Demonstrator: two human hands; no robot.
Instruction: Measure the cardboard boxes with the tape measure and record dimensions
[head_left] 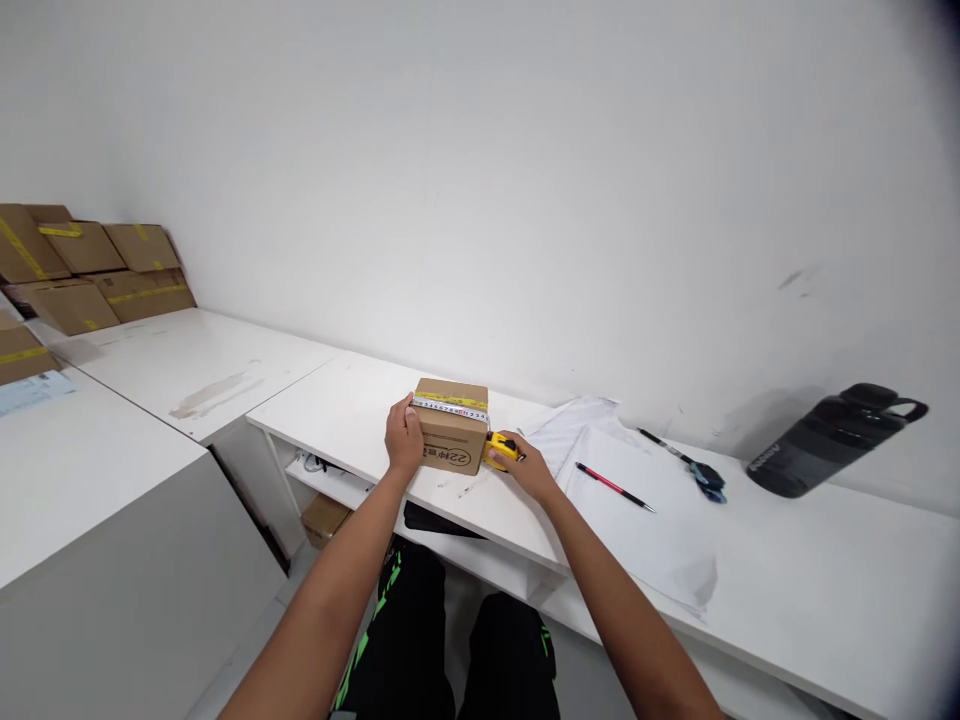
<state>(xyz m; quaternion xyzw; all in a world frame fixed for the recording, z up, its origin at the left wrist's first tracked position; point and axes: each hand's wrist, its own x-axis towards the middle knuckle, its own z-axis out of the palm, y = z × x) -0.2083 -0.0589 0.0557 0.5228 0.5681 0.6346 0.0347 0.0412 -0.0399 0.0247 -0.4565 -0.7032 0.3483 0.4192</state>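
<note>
A small cardboard box [452, 430] with yellow tape stands on the white desk [352, 410] in front of me. A measuring tape blade [448, 406] is stretched across its top front edge. My left hand [404, 437] pinches the tape's end against the box's left side. My right hand [525, 464] grips the yellow tape measure case [500, 448] at the box's right side.
White sheets of paper [637, 500] lie right of the box with a red pen [615, 487] on them. A dark pen and small blue object [708, 478] lie beyond, and a black bottle [832, 440] by the wall. Several cardboard boxes [90, 265] are stacked far left.
</note>
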